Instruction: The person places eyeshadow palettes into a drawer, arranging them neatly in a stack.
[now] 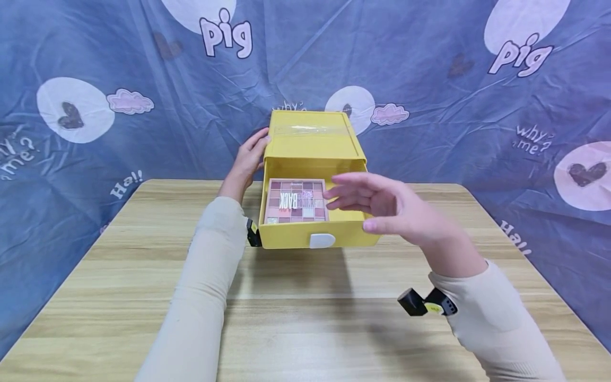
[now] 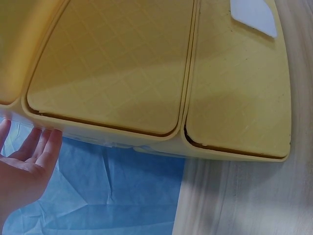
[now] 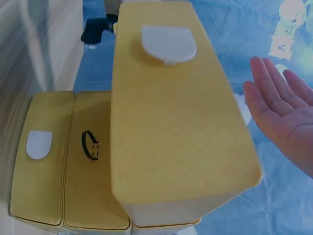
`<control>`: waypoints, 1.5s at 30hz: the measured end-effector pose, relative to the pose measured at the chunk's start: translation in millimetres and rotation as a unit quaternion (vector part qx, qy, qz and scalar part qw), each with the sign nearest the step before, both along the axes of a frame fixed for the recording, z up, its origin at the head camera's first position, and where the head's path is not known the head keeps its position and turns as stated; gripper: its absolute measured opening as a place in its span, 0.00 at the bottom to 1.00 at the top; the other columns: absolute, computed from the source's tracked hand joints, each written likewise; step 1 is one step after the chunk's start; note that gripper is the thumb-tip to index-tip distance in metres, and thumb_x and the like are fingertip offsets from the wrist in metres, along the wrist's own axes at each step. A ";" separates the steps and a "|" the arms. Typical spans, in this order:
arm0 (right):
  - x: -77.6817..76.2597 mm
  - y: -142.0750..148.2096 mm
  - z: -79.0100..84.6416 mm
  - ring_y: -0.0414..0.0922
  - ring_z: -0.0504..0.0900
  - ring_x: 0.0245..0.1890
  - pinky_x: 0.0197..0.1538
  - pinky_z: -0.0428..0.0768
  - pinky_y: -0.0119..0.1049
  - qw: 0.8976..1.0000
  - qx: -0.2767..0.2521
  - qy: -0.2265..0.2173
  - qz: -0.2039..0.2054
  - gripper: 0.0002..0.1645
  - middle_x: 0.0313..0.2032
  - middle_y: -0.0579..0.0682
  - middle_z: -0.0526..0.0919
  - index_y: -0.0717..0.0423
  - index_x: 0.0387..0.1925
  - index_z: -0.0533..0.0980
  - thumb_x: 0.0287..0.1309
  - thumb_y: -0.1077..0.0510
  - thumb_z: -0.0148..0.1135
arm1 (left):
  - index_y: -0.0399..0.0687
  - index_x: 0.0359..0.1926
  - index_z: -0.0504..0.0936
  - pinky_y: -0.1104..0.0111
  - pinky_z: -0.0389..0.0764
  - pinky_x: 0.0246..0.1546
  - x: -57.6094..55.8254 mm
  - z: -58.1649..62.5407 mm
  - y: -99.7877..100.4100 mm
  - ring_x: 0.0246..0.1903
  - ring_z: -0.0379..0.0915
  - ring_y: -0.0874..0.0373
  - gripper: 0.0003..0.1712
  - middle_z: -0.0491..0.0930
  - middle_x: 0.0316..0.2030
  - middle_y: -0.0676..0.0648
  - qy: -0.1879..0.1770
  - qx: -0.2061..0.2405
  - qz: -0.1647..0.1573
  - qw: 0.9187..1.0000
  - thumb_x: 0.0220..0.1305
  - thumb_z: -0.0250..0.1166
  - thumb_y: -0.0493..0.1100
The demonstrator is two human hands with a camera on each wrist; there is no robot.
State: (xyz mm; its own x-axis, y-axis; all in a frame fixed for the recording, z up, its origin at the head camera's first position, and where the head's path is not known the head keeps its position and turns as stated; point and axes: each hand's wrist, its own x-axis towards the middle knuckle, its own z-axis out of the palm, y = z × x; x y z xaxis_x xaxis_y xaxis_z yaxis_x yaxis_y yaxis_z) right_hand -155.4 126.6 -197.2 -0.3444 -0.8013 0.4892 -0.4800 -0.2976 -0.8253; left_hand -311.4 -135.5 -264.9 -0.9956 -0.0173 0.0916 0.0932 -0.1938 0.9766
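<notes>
A yellow cabinet stands toward the back of the table with its top drawer pulled out. Inside the drawer, at its left, lies a pink eyeshadow palette with lettering across its cover. My left hand rests against the cabinet's upper left side; the left wrist view shows its fingers extended to the cabinet's side. Over the drawer's right part hovers my right hand, fingers loosely bent and holding nothing. It hides part of the drawer's right side.
Lower drawers sit closed under the pulled-out one; one has a white handle, another a black loop. Clear tape crosses the cabinet top. Behind the wooden table hangs a blue printed cloth.
</notes>
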 end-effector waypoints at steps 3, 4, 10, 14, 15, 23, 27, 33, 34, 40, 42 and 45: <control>8.8 1.6 -3.0 0.62 0.64 0.50 0.54 0.60 0.49 0.999 -0.011 0.022 0.031 0.33 0.52 0.70 0.63 0.76 0.57 0.51 0.54 0.65 0.53 | 0.54 0.58 0.66 0.62 0.68 0.46 0.3 0.2 0.9 0.48 0.64 0.56 0.26 0.66 0.53 0.48 -0.001 -0.001 0.000 1.000 0.57 0.56 0.47; 11.3 1.8 -4.5 0.61 0.65 0.50 0.54 0.60 0.50 0.999 -0.015 0.028 0.040 0.33 0.52 0.69 0.63 0.76 0.57 0.51 0.54 0.65 0.53 | 0.54 0.58 0.66 0.62 0.68 0.46 0.4 0.4 1.1 0.48 0.64 0.56 0.26 0.66 0.53 0.48 -0.001 0.000 0.000 1.000 0.57 0.56 0.47; 22.3 2.1 -18.6 0.58 0.67 0.49 0.52 0.62 0.51 0.996 -0.024 0.046 0.073 0.30 0.52 0.66 0.65 0.76 0.55 0.55 0.54 0.64 0.53 | 0.54 0.58 0.66 0.62 0.68 0.46 0.8 2.0 2.5 0.49 0.64 0.56 0.26 0.65 0.54 0.49 -0.006 0.003 0.001 1.000 0.57 0.56 0.47; 26.7 3.5 -31.3 0.55 0.67 0.50 0.52 0.63 0.48 0.996 -0.019 0.044 0.072 0.28 0.52 0.62 0.66 0.74 0.54 0.58 0.55 0.63 0.53 | 0.54 0.58 0.66 0.63 0.68 0.46 1.4 2.5 2.3 0.48 0.64 0.56 0.26 0.66 0.54 0.49 -0.010 0.000 0.003 1.000 0.57 0.56 0.47; 27.5 4.2 -34.8 0.55 0.67 0.50 0.52 0.63 0.48 0.997 -0.016 0.041 0.070 0.27 0.52 0.62 0.67 0.74 0.54 0.59 0.55 0.63 0.53 | 0.54 0.58 0.66 0.62 0.67 0.46 1.6 2.8 2.1 0.48 0.64 0.56 0.26 0.65 0.54 0.48 -0.011 -0.001 0.004 1.000 0.57 0.56 0.47; 30.8 1.7 -66.6 0.56 0.69 0.48 0.53 0.63 0.46 0.999 0.005 -0.023 0.048 0.23 0.50 0.61 0.70 0.74 0.52 0.62 0.56 0.66 0.51 | 0.54 0.58 0.66 0.62 0.67 0.46 2.4 2.8 0.3 0.48 0.64 0.56 0.26 0.66 0.53 0.48 -0.011 -0.001 0.007 1.000 0.58 0.55 0.47; 35.5 -3.9 -84.1 0.55 0.72 0.45 0.50 0.67 0.43 0.994 0.016 -0.104 -0.002 0.21 0.46 0.63 0.72 0.77 0.50 0.62 0.54 0.70 0.50 | 0.55 0.58 0.66 0.63 0.68 0.46 1.5 2.7 0.9 0.48 0.64 0.56 0.26 0.67 0.53 0.48 -0.013 -0.003 0.009 1.000 0.57 0.56 0.47; 39.6 -15.4 -102.4 0.52 0.74 0.43 0.47 0.69 0.44 0.977 0.032 -0.197 -0.076 0.22 0.43 0.66 0.73 0.76 0.51 0.62 0.55 0.68 0.51 | 0.55 0.58 0.67 0.63 0.68 0.45 -0.1 1.6 2.1 0.46 0.65 0.56 0.26 0.67 0.52 0.48 -0.013 0.001 0.010 1.000 0.57 0.56 0.47; 39.7 -17.5 -104.5 0.52 0.74 0.42 0.47 0.69 0.45 0.975 0.032 -0.205 -0.082 0.22 0.43 0.67 0.73 0.76 0.51 0.62 0.55 0.68 0.51 | 0.55 0.58 0.67 0.63 0.68 0.45 -0.1 1.4 2.3 0.46 0.65 0.57 0.25 0.67 0.52 0.49 -0.011 0.001 0.010 1.000 0.57 0.56 0.47; 39.3 -27.5 -113.9 0.51 0.76 0.40 0.49 0.68 0.45 0.965 0.026 -0.231 -0.121 0.22 0.42 0.66 0.74 0.76 0.51 0.62 0.56 0.66 0.50 | 0.53 0.58 0.67 0.63 0.69 0.43 -0.3 0.1 2.9 0.44 0.67 0.56 0.25 0.68 0.51 0.46 -0.006 0.014 0.002 1.000 0.58 0.55 0.46; 39.2 -29.8 -116.3 0.51 0.76 0.39 0.49 0.68 0.43 0.962 0.024 -0.234 -0.136 0.22 0.41 0.66 0.74 0.76 0.51 0.62 0.57 0.65 0.49 | 0.53 0.58 0.67 0.63 0.69 0.43 -0.3 0.0 2.7 0.43 0.68 0.57 0.25 0.69 0.50 0.46 -0.005 0.016 0.001 1.000 0.58 0.55 0.46; 38.9 -33.4 -119.3 0.51 0.77 0.38 0.50 0.67 0.42 0.957 0.021 -0.240 -0.159 0.23 0.41 0.67 0.74 0.77 0.51 0.60 0.60 0.62 0.47 | 0.53 0.58 0.67 0.63 0.69 0.43 -0.5 -0.3 2.1 0.43 0.67 0.57 0.25 0.69 0.50 0.46 -0.003 0.013 0.002 1.000 0.58 0.55 0.47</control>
State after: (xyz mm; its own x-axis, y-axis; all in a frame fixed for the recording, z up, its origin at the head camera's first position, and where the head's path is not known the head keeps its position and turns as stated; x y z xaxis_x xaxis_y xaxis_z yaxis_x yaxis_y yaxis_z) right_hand -116.6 93.2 -316.5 -0.7517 -0.6336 0.1831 -0.1032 -0.1613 -0.9815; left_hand -311.9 -133.4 -265.2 -0.9960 -0.0234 0.0859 0.0890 -0.2196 0.9715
